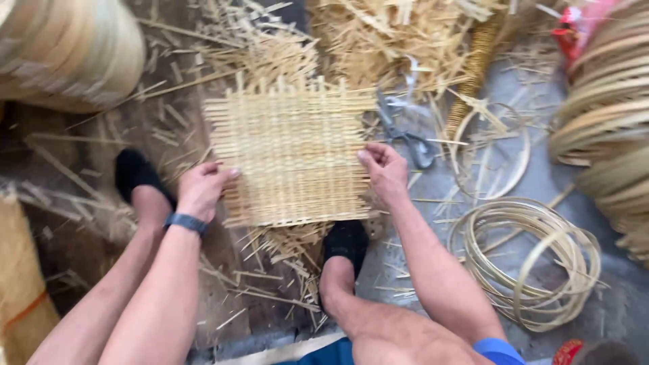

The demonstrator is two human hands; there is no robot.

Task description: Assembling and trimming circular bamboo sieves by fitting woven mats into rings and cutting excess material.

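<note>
Your knee and black-socked foot (345, 247) sit nearest, just under the woven mat (292, 155). Your left hand (201, 189) and right hand (385, 170) each pinch one side edge. The mat looks light, springy, its loose ends brittle; grip woven edges. Scissors (405, 138), probably, and coiled hoops (534, 263) crowd the right.

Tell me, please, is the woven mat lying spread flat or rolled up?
Spread flat: the woven mat lies open, left hand and right hand holding opposite edges.
</note>
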